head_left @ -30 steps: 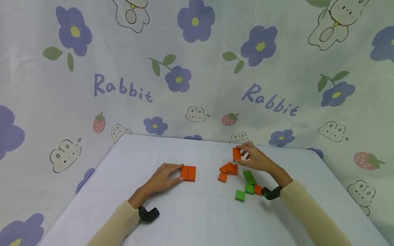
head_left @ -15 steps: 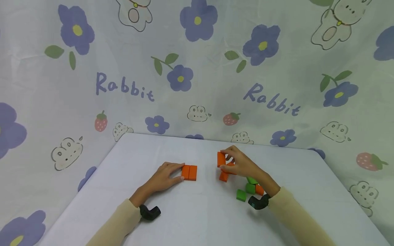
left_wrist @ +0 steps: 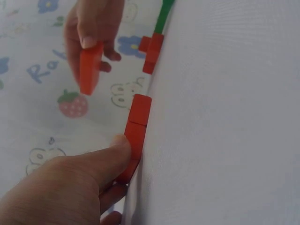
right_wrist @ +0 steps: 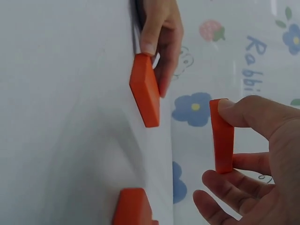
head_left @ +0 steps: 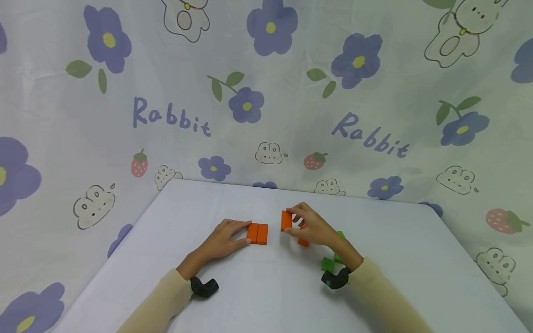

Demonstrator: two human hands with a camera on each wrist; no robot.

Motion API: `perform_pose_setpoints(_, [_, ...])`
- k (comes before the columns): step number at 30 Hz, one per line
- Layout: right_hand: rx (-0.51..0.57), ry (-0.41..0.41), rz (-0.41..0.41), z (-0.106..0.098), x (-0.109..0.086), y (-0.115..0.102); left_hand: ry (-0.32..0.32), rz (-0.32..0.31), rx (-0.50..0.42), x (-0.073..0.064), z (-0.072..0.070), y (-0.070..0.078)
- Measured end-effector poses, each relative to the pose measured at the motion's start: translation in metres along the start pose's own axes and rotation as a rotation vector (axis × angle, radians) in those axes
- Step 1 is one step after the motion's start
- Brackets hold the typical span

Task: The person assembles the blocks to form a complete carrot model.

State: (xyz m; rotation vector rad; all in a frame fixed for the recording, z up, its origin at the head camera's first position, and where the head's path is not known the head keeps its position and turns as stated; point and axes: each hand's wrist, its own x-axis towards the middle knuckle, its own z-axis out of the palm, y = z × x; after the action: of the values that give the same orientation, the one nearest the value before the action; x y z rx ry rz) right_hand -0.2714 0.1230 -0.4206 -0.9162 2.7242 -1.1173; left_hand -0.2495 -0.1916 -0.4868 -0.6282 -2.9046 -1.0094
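Observation:
Two orange rectangular blocks lie side by side on the white table. My left hand pinches the left one, thumb at its near end and a fingertip at its far end; in the left wrist view the thumb presses against the orange block. To the right, my right hand holds another orange block above the table. The right wrist view has this raised block upright between thumb and fingers. Past its lower edge lies the pair of blocks.
Behind my right hand lies an orange block, partly covered. Green blocks lie under the right forearm, some hidden by it. A white cloth with flowers and rabbits hangs behind the table.
My right hand has carried its orange block leftward and a little nearer, from above the loose pile towards the pair. My left hand has stayed at the pair.

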Motion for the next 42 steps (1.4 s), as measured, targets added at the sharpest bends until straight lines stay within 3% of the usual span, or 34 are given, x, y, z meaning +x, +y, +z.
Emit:
perform_pose_setpoints(14, [-0.026,0.019,-0.001,0.036,0.009,-0.003,-0.011,-0.002,0.009,0.001,0.000,0.000])
perform_pose_setpoints(29, [-0.101,0.012,0.035,0.059,0.003,0.009,-0.002,0.003,0.000,-0.001,0.004,0.002])
perform_pose_setpoints(42, [-0.151,0.014,0.027,0.067,0.007,0.008,0.002,0.007,0.010,0.000,0.001,0.002])
